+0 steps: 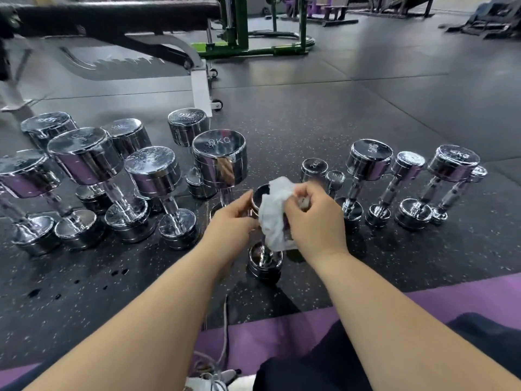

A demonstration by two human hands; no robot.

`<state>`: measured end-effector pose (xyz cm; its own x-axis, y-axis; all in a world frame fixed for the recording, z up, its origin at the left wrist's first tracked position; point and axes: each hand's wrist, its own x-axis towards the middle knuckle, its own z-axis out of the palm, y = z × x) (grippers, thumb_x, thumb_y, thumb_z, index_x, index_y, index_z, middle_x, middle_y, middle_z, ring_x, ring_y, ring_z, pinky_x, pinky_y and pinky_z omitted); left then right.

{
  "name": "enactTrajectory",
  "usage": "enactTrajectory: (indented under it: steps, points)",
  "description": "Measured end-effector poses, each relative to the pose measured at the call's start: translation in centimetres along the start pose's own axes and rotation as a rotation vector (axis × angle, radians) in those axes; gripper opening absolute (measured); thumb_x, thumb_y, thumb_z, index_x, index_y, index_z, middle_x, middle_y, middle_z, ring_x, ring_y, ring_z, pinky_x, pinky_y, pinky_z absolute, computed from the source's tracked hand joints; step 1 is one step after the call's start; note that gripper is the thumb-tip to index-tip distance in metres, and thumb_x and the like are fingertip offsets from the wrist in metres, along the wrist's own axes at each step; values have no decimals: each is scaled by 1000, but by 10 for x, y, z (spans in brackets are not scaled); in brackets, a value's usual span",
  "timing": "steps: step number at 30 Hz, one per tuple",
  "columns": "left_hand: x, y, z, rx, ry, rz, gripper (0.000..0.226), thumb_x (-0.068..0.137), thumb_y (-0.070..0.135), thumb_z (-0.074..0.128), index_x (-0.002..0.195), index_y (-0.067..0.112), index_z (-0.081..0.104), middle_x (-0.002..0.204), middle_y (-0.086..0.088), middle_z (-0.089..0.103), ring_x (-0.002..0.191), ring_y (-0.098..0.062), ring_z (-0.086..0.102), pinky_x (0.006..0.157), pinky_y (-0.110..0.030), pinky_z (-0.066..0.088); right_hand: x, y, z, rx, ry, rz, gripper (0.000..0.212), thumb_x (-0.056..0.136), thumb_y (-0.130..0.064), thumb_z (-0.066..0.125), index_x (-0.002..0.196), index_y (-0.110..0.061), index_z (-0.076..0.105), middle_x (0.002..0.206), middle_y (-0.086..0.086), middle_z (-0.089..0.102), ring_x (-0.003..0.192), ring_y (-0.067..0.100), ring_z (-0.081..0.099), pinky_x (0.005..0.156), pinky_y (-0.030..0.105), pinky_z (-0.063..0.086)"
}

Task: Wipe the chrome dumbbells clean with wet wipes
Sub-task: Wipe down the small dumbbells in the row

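At centre, the left hand (234,218) is gripping a dumbbell (265,259); the right hand (313,218) is clutching the wipe (275,215), hiding its handle.

Read "2KG" on top cap of small dumbbell (314,165). Read "1KG" on cap of smaller dumbbell (335,176) just beside it. On large centre dumbbell (219,153), "KG" legible; I could not resolve digit. Remaining cap markings too blurred.

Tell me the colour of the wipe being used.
The wipe is white, seen best in the head view.
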<state>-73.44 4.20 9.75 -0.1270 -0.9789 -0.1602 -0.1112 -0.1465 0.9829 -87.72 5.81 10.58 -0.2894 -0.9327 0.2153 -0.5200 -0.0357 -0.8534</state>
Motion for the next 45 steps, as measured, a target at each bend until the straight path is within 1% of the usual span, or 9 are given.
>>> enactTrajectory:
  steps: [6, 9, 13, 18, 22, 29, 33, 38, 45]
  points:
    - [18, -9, 39, -22, -191, -12, 72, 85, -18, 50, 144, 24, 46, 128, 10, 64, 108, -14, 65, 74, -22, 49, 26, 17, -22, 141, 63, 306, 15, 97, -23, 44, 95, -22, 59, 82, -6, 59, 74, 14, 53, 60, 28, 37]
    - [26, -32, 54, 304, -238, -42, 67, 85, 3, 67, 140, 34, 43, 108, 20, 58, 105, -9, 59, 78, -17, 46, 33, 44, -44, 77, 178, 564, 27, 100, -23, 38, 113, -13, 59, 102, 5, 60, 88, 24, 50, 70, 23, 38]
    - [42, -70, 47, 759, -288, -115, 87, 73, 25, 78, 149, 27, 37, 143, -1, 47, 136, -21, 43, 112, -32, 35, 33, 44, -68, -403, -182, 848, 37, 104, -12, 40, 137, 2, 47, 144, 15, 45, 135, 28, 40, 106, 26, 32]
    - [53, -91, 38, 690, -228, -124, 74, 80, 25, 76, 140, 40, 36, 109, 6, 65, 99, -17, 61, 92, -28, 46, 46, 66, -66, -642, -358, 929, 38, 102, -10, 44, 139, 1, 45, 140, 14, 47, 134, 28, 43, 108, 34, 35]
    - [53, -87, 47, 716, -204, -69, 62, 81, 25, 73, 132, 32, 37, 95, 8, 61, 92, -19, 59, 83, -28, 44, 42, 102, -49, -547, -66, 896, 38, 96, -18, 42, 131, -7, 54, 130, 15, 53, 116, 36, 53, 100, 45, 47]
    - [54, -93, 52, 807, -202, 24, 55, 83, 32, 71, 126, 36, 38, 95, 12, 68, 94, -17, 61, 87, -34, 48, 33, 120, -26, -827, -353, 851, 41, 89, -23, 51, 128, -12, 59, 134, 4, 54, 127, 25, 49, 102, 34, 40]
    - [59, -97, 38, 561, -250, -87, 62, 81, 19, 75, 132, 39, 45, 91, 10, 72, 84, -10, 66, 87, -27, 51, 18, 110, 3, -966, -479, 617, 36, 91, -22, 40, 116, -24, 66, 141, 2, 51, 148, 28, 15, 117, 57, 5]
    - [59, -93, 35, 435, -185, -128, 52, 77, 14, 77, 118, 41, 56, 95, 1, 71, 85, -17, 67, 63, -11, 46, 5, 89, 39, -890, -601, 207, 38, 84, -9, 56, 121, -18, 53, 123, 4, 63, 128, 26, 49, 119, 47, 9]
    - [56, -85, 34, 364, -227, -188, 55, 76, 0, 73, 117, 34, 58, 96, -4, 69, 76, -13, 61, 64, -12, 46, 24, 95, 7, -1082, -797, 306, 36, 93, -18, 49, 129, -15, 55, 137, 6, 54, 135, 28, 41, 121, 50, 2]
